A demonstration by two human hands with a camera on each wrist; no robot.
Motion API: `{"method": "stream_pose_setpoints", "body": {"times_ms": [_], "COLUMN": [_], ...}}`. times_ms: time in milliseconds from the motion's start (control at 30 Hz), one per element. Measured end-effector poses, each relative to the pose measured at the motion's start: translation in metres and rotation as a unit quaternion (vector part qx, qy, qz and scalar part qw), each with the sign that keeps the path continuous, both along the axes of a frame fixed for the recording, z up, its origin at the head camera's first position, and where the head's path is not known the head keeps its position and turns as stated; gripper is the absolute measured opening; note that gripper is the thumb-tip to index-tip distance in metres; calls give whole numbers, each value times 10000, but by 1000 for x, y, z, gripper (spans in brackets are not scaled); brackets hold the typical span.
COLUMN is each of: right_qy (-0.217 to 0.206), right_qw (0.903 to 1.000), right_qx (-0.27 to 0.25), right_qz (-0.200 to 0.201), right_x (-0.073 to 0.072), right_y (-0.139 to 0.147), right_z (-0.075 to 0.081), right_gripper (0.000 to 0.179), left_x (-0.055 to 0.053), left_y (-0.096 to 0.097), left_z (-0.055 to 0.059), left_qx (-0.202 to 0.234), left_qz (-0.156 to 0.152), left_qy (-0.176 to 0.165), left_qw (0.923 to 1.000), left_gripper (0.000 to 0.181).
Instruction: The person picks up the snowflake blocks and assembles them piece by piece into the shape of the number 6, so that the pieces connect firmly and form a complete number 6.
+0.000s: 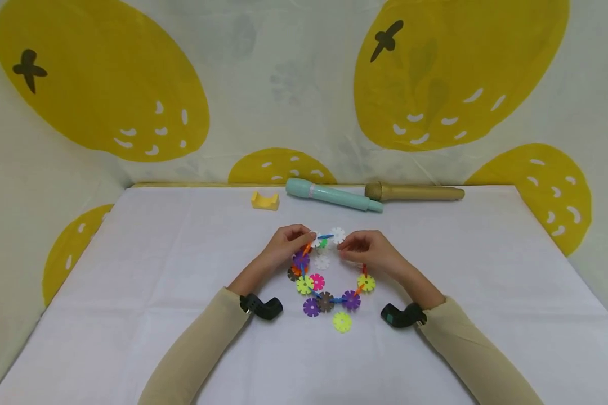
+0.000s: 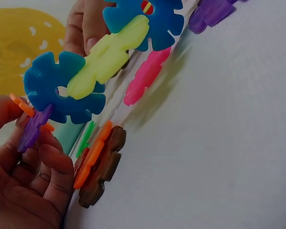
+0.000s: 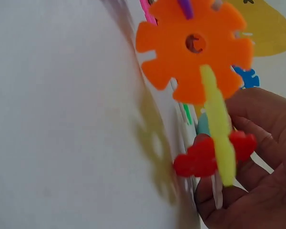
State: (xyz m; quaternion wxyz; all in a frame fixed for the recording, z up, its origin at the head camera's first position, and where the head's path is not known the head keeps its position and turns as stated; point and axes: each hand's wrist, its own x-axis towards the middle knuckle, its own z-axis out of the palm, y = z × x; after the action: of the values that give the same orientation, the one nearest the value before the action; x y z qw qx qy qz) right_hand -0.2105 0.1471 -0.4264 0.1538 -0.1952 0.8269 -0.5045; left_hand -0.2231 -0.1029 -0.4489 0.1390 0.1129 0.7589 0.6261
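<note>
Disc chain (image 1: 351,300) strung between hands, loop running from fingertips toward person. Left hand (image 1: 287,242): thumb and fingers pinch chain's upper-left stretch. Right hand (image 1: 376,250): fingers curled, gripping chain next to red disc (image 3: 200,158). White disc (image 1: 338,235) just beside right fingertips. Loose yellow disc (image 1: 342,322) lies on table (image 1: 132,281), beyond fingers' reach.

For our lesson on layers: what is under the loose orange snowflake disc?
A brown snowflake disc shows under the orange snowflake disc; its covered part and anything beneath cannot be seen.
</note>
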Motion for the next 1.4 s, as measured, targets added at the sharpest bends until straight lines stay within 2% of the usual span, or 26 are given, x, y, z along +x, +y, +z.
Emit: {"method": "stream_pose_setpoints", "body": {"times_ms": [333,567,833,1133,1400], "right_qy": [138,95,488,665,556], "right_qw": [9976,9940,9839,9787,9834], "right_qx": [420,352,689,1030,1003], "right_qz": [540,1036,1577,1644,1403], "right_x": [-5,-12,-14,-13,-8], "right_y": [-11,-14,-20,-24,-15], "right_z": [0,-2,0,0,4], "right_gripper": [24,24,33,26,25], "left_x": [3,3,3,3,3], "left_y": [1,2,2,3,4], "left_z": [2,0,2,3,2], "left_qx": [60,105,124,153,102], "left_qz": [145,382,573,597,518], "left_qy": [49,-11,-98,-151,-217], "left_qw": [9999,9992,9982,9980,9984], "left_gripper": [25,25,26,24,25]}}
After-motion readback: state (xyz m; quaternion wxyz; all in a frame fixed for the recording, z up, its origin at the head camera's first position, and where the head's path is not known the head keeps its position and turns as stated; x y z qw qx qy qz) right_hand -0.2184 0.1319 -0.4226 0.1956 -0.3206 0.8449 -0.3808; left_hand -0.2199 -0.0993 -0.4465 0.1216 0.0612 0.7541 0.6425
